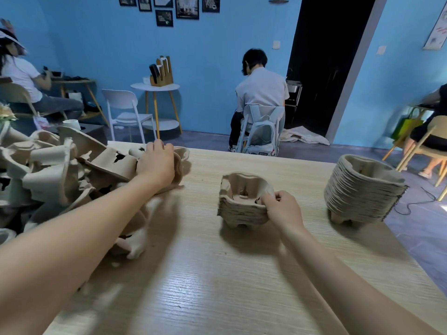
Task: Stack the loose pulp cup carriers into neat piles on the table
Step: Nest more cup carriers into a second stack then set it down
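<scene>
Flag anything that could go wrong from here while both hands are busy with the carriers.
1. The left hand grips a carrier at the edge of the tangled loose heap; pulling it may drag neighbours onto the table or off it.
2. The right hand pinches the short stack at one rim, which could tilt its layers.
3. The tall stack sits near the table's right edge.

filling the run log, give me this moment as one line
left hand: grips loose carrier at heap | right hand: pinches rim of short pile | tall pile: untouched
</scene>
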